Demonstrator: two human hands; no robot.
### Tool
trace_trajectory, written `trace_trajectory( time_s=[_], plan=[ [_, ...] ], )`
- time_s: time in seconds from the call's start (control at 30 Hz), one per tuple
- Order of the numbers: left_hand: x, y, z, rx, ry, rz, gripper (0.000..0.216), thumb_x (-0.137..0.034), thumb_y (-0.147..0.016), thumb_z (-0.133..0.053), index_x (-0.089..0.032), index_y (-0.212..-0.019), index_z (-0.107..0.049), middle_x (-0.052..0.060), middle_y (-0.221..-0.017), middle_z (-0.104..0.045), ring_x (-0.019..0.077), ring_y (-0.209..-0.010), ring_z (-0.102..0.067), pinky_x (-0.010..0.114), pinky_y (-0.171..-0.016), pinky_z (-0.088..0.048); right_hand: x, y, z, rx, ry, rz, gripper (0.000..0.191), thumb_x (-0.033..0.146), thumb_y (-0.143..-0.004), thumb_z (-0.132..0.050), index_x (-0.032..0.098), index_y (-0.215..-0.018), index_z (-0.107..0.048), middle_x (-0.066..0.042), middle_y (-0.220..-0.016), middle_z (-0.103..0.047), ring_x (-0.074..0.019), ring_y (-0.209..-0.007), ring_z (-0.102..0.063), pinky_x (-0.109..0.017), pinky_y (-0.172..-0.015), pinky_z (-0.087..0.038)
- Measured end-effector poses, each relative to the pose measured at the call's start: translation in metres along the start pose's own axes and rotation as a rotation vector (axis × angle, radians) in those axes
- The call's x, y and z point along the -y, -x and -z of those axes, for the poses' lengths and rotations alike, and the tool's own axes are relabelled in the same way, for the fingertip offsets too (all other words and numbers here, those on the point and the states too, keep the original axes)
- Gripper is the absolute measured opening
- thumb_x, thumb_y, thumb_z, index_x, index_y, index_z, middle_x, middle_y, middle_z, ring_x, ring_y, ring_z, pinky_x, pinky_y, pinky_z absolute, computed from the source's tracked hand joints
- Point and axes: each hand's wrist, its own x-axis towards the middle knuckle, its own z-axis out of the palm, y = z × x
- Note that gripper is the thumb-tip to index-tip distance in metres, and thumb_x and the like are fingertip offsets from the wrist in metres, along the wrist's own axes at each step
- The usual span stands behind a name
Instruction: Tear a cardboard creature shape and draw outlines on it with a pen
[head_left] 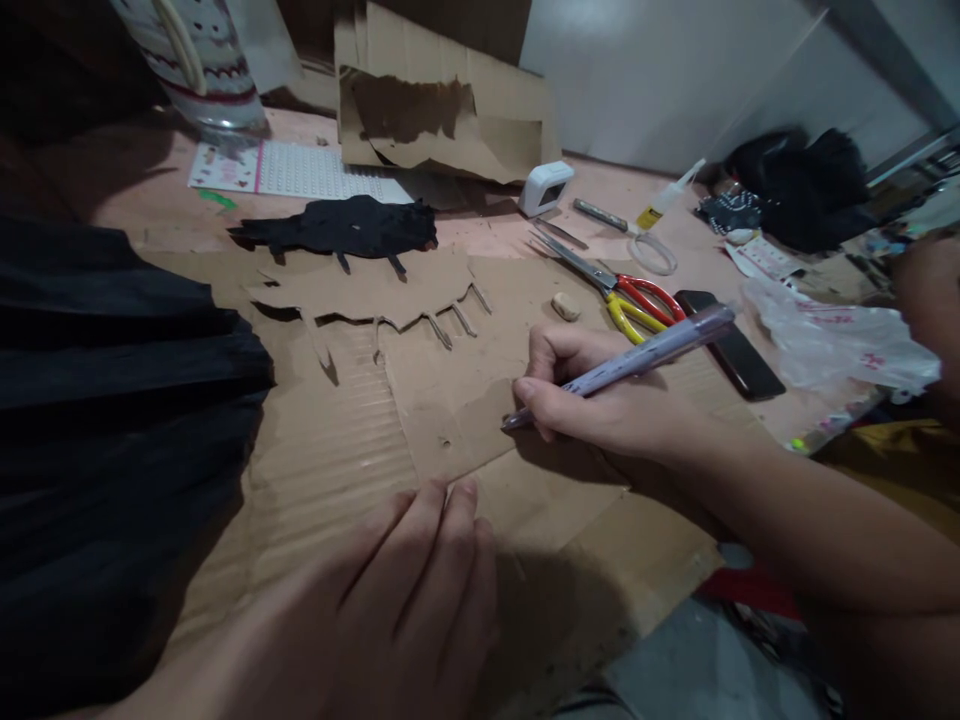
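My right hand (592,390) grips a pale purple pen (645,355), its tip down at a flat piece of cardboard (465,420). My left hand (427,580) lies flat at the near edge of that piece, fingers stretched out and pointing away from me. Under both is a larger corrugated cardboard sheet (322,470). Above the pen, the cardboard has a jagged cut edge with thin strips sticking out. Just beyond lies a black cut-out shape (352,228) with short legs. A small beige eraser-like lump (565,306) sits near my right hand.
Scissors with red and yellow handles (611,285) and a black phone (731,345) lie to the right, beside a crumpled plastic bag (840,330). Farther back are a small white device (547,188), a glue bottle (660,208) and a patterned jug (206,70). Black pleated material (112,430) covers the left.
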Motion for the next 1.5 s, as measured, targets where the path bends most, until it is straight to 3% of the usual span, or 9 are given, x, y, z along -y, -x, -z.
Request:
trace_trajectory(
  time_s=[0.33, 0.83, 1.17, 1.33, 1.5],
  plan=[
    [0.0, 0.006, 0.002, 0.029, -0.004, -0.047, 0.033, -0.027, -0.098, -0.052, -0.012, -0.127, -0.06, 0.012, -0.128, -0.072, 0.0265, -0.12, -0.063, 0.039, -0.105, -0.044, 0.001, 0.002, 0.006, -0.056, -0.01, -0.053, 0.026, 0.023, -0.086, -0.064, 0.023, -0.069, -0.044, 0.006, -0.05, -0.055, -0.0111, -0.05, -0.053, -0.022, -0.049, -0.037],
    [0.001, 0.008, 0.002, 0.084, -0.033, -0.081, 0.044, -0.033, -0.1, -0.055, -0.007, -0.134, -0.052, 0.017, -0.133, -0.068, 0.0309, -0.124, -0.059, 0.043, -0.109, -0.039, 0.004, 0.004, 0.005, -0.063, 0.064, -0.096, 0.027, 0.019, -0.085, -0.062, 0.022, -0.066, -0.044, 0.006, -0.055, -0.053, -0.0107, -0.054, -0.051, -0.023, -0.05, -0.037],
    [0.0, 0.008, 0.002, 0.084, -0.028, -0.09, 0.038, -0.03, -0.104, -0.045, -0.007, -0.133, -0.053, 0.016, -0.129, -0.069, 0.029, -0.121, -0.059, 0.043, -0.107, -0.039, 0.0, 0.007, 0.012, -0.106, -0.018, -0.051, 0.026, 0.02, -0.088, -0.063, 0.023, -0.071, -0.044, 0.006, -0.053, -0.056, -0.0105, -0.051, -0.053, -0.023, -0.049, -0.037],
    [0.0, 0.013, -0.002, 0.086, -0.012, -0.098, 0.047, -0.034, -0.101, -0.05, -0.004, -0.138, -0.051, 0.02, -0.137, -0.063, 0.0344, -0.128, -0.052, 0.046, -0.11, -0.036, -0.002, 0.008, 0.006, -0.062, -0.076, -0.107, 0.026, 0.024, -0.089, -0.063, 0.023, -0.071, -0.045, 0.006, -0.053, -0.056, -0.0117, -0.054, -0.058, -0.021, -0.051, -0.04],
    [0.001, 0.012, -0.003, 0.074, -0.012, -0.074, 0.044, -0.035, -0.101, -0.051, -0.008, -0.137, -0.052, 0.016, -0.136, -0.064, 0.0324, -0.128, -0.053, 0.044, -0.108, -0.039, 0.0, 0.008, 0.004, -0.047, -0.047, -0.128, 0.025, 0.025, -0.089, -0.064, 0.023, -0.071, -0.046, 0.005, -0.053, -0.058, -0.0133, -0.057, -0.061, -0.022, -0.052, -0.041]
  ],
)
